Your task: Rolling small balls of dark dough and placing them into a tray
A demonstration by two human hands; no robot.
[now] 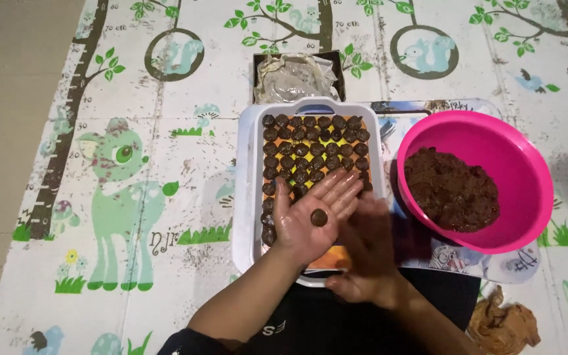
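My left hand (310, 217) lies palm up over the white tray (246, 190), fingers spread, with a small brown dough ball (319, 217) resting in the palm. My right hand (366, 253) is blurred just right of it, palm turned toward the left hand, holding nothing that I can see. Rows of several brown balls (313, 148) fill the far part of the tray. A pink bowl (524, 177) to the right holds a mound of brown dough (451, 190).
Everything sits on a play mat (119, 164) printed with trees, a deer and squirrels. A dark tray with crumpled plastic (297, 75) stands behind the white tray. A crumpled brown wrapper (501, 325) lies at the lower right.
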